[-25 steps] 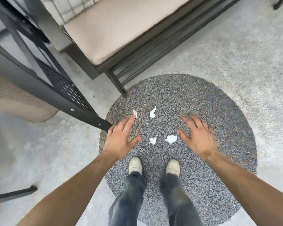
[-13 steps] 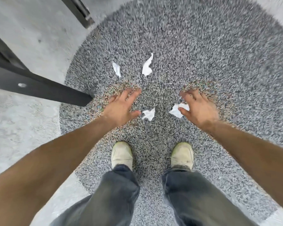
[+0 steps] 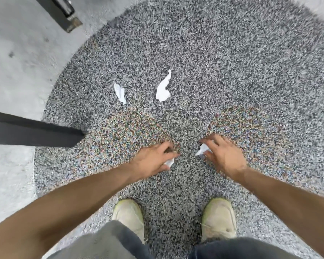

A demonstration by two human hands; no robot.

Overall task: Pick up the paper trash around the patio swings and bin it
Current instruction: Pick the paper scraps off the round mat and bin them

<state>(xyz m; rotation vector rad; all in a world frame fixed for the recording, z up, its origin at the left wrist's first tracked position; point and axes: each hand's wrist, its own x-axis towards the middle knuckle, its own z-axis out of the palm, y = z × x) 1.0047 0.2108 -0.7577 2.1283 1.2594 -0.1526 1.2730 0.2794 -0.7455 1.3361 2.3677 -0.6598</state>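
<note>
Two paper scraps are being taken off the round rug [image 3: 232, 62], one pinched under the left hand [image 3: 153, 159], one [image 3: 202, 149] in the right hand's [image 3: 223, 156] curled fingers, so each pinch should close fully before lifting, then reach two farther scraps [image 3: 164, 87].

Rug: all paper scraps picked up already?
No, two white scraps lie untouched on the rug beyond the hands.

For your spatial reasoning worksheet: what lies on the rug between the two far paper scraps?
Head view: only bare speckled rug lies between the small scrap and the long scrap.
</note>
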